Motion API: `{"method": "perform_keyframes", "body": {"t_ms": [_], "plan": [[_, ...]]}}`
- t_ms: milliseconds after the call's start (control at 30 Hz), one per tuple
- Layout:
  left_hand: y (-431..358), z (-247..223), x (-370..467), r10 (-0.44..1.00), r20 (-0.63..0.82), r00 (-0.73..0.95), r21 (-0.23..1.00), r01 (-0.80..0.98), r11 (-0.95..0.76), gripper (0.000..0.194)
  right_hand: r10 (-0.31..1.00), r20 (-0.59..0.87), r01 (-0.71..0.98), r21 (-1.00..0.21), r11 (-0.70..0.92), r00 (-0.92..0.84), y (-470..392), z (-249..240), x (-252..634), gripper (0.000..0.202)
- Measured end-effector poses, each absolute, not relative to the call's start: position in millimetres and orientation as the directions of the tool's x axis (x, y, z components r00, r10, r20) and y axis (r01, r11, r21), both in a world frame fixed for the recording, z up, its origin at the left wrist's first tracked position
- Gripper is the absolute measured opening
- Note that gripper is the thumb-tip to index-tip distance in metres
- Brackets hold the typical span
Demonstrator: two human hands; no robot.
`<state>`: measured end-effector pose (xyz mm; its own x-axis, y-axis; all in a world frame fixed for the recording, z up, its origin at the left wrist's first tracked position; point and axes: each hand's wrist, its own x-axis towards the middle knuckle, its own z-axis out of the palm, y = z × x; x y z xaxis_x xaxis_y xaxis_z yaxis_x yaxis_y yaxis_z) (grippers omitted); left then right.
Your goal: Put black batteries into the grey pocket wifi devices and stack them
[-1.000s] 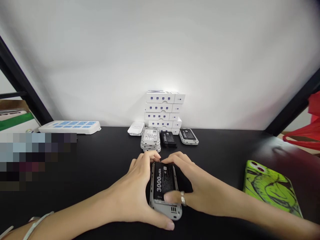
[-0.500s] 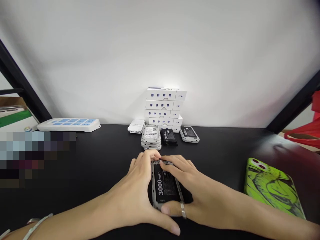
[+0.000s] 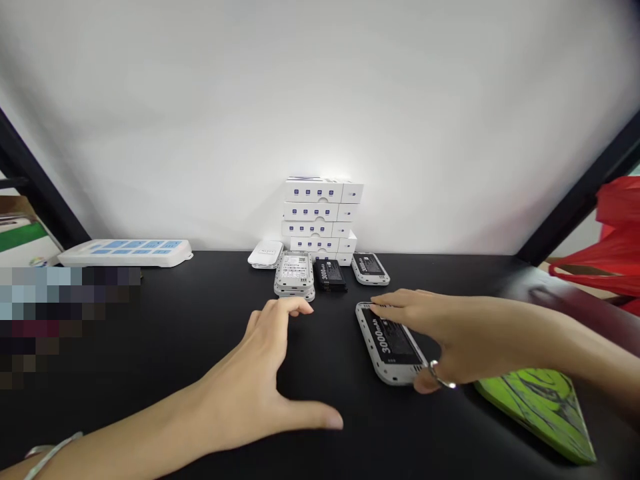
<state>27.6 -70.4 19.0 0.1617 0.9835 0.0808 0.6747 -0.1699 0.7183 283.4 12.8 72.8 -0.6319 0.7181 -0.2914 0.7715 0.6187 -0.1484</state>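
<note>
White wall (image 3: 320,93) fills the upper frame, and at the centre a pile of white boxes (image 3: 320,213) stands against it on the black table (image 3: 225,313). Just right of and below the frame's centre lies my gadget (image 3: 393,373), with a black battery (image 3: 393,340) in its recess, printed side up. Its long axis slants from upper left to lower right. My right hand (image 3: 430,320) is the nearer one, arching over it from the right: fingertips at the far end, thumb by the near right corner. I can't tell whether they grip it or only rest against it. My left hand (image 3: 265,373) is well apart, toward the lower middle, fingers and thumb spread wide with nothing between them. Up from my right fingertips, near the table's back edge, lies a second gadget (image 3: 373,270) with a battery in it; a stack of open gadgets (image 3: 295,270) and some loose batteries (image 3: 330,277) sit left of that.

Half a second ago my gadget was between both hands, lower and further left; now it is off to the right with only my right hand at it. My right arm also covers more of the green phone (image 3: 540,400) at lower right.
</note>
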Motion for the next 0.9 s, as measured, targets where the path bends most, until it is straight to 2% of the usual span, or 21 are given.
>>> {"method": "perform_keyframes", "body": {"t_ms": [133,167,300,400,467,600,700,800,900], "plan": [[-46,35,16,0.952,0.222,0.209,0.593,0.746,-0.302,0.031,0.710,-0.234,0.743,-0.103,0.661,-0.664,28,70,291,0.054],[-36,40,12,0.948,0.241,0.209,0.554,0.772,-0.312,0.025,0.715,-0.222,0.744,-0.087,0.663,-0.663,30,69,291,0.051],[9,54,-3,0.970,0.220,0.103,0.503,0.840,-0.203,0.026,0.730,-0.216,0.756,-0.071,0.651,-0.649,36,66,291,0.050],[39,54,-11,0.986,0.168,0.026,0.459,0.883,-0.101,0.040,0.744,-0.205,0.770,-0.110,0.628,-0.636,36,65,291,0.054],[52,52,-14,0.997,0.073,0.019,0.415,0.908,-0.048,0.049,0.756,-0.196,0.781,-0.133,0.610,-0.624,35,66,291,0.058],[58,50,-16,0.998,-0.035,0.044,0.354,0.935,-0.029,0.043,0.755,-0.197,0.779,-0.119,0.615,-0.626,36,68,291,0.066],[44,54,-15,0.998,-0.011,0.054,0.343,0.938,-0.047,0.044,0.750,-0.097,0.756,-0.120,0.644,-0.654,41,66,291,0.067],[15,60,-10,0.998,0.001,0.071,0.358,0.931,-0.066,0.050,0.713,0.056,0.705,-0.112,0.700,-0.699,48,63,288,0.060],[-19,60,3,0.996,-0.025,0.088,0.350,0.934,-0.074,0.048,0.670,0.151,0.656,-0.138,0.742,-0.727,58,60,279,0.053]]}}
